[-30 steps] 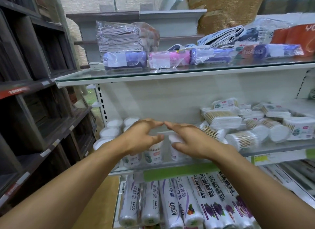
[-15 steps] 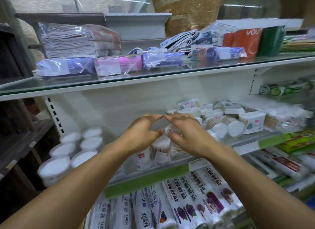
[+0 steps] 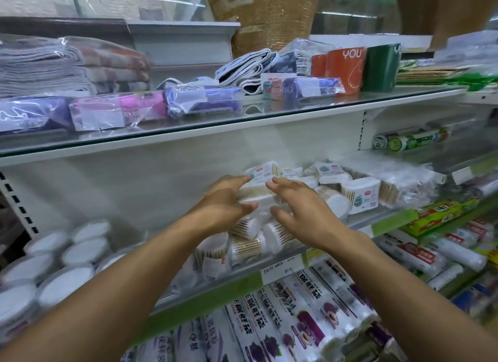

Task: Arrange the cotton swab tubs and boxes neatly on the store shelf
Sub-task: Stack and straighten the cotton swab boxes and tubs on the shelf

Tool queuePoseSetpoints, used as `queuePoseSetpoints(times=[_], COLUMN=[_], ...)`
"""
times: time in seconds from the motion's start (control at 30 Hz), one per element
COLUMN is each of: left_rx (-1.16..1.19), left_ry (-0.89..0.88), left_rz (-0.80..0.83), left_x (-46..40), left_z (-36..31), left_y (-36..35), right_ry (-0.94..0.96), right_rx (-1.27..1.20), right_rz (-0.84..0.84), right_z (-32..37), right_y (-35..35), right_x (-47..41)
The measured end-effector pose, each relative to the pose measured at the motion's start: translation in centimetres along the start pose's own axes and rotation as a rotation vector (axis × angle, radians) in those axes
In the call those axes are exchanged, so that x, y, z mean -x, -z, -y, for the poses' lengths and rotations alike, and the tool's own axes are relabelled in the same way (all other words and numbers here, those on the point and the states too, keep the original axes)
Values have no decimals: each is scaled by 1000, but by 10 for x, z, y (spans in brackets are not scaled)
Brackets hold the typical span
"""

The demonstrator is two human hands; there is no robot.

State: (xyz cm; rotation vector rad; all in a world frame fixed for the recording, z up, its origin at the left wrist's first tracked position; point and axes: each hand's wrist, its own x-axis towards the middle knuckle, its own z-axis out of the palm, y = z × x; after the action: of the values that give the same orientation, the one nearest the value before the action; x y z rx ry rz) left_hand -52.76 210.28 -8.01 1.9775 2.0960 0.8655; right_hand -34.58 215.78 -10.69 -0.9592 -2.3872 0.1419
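Left hand (image 3: 223, 200) grip: fingers over the top, thumb curled under the near left end of a clear cotton swab box (image 3: 257, 196), holding it. Right hand (image 3: 299, 208) grip: fingers spread and bent, thumb near the box's right end; contact there unclear, motion blur. Box lies flat on top of a loose pile of round cotton swab tubs (image 3: 248, 240) tipped on their sides, middle shelf (image 3: 283, 262), near the front edge. Just behind the box: a small labelled swab box (image 3: 262, 171), tilted. To the right, more swab boxes (image 3: 359, 196) and bagged swabs (image 3: 404, 183), jumbled. To the left, same shelf: upright white-lidded tubs (image 3: 80, 251) in rows. Glass shelf (image 3: 242, 119) above: wrapped packs, folded cloths (image 3: 67, 65), orange and green cartons. Shelf below: plastic wrap rolls (image 3: 310, 321) lying front-on.
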Motion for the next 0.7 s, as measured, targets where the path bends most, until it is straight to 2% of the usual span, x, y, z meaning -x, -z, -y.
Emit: queuePoseSetpoints(times=[0.23,0.4,0.7], left_rx=[-43,-142,-186], left_ry=[-4,-80,-74], left_rz=[76,39,79], left_x=[-14,-22,-33], left_z=[-1,2,9], left_y=[-8,-12,-15], right_ry=[-18,-28,-10], right_rx=[-29,-52,-103], right_rz=[66,75,70], right_z=[-13,-18,-24], right_y=[-5,-9,-18], right_x=[-4,-7,-13])
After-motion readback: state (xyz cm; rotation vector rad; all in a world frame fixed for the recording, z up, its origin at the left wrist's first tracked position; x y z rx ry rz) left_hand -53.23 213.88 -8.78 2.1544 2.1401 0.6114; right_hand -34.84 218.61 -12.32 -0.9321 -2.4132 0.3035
